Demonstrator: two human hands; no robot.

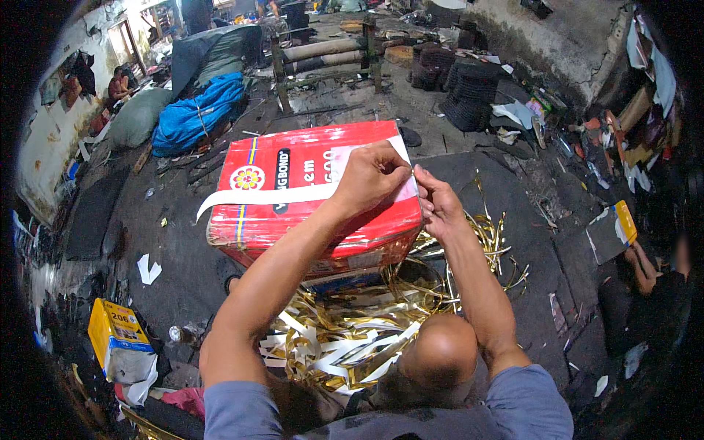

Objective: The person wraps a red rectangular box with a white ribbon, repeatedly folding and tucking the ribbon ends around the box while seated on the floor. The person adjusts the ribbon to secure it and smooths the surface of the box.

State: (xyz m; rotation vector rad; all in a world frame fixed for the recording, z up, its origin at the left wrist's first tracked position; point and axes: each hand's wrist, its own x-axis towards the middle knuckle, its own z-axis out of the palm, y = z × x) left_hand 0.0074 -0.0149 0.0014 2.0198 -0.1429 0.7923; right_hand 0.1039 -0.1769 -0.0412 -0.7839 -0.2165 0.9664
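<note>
A red cardboard box (293,158) stands in front of me, its top printed with a flower emblem. Along that top runs a long white strip (271,195), curling over the left edge and passing beneath my left wrist. My left hand (370,176) rests over the right part of the box, fingers curled into a pinch. Close against it, at the box's right edge, my right hand (438,204) has thumb and fingers pressed together. Whatever small piece is between the fingertips is too small to make out. A pale pinkish sheet (400,149) lies partly under my left hand.
Gold and white strips (352,334) are heaped between the box and my knee (440,348). A yellow and blue carton (121,341) stands at left. Farther off are a blue bundle (198,117), dark stacks (469,95) and a wooden frame (326,62). Another person (119,86) sits at far left.
</note>
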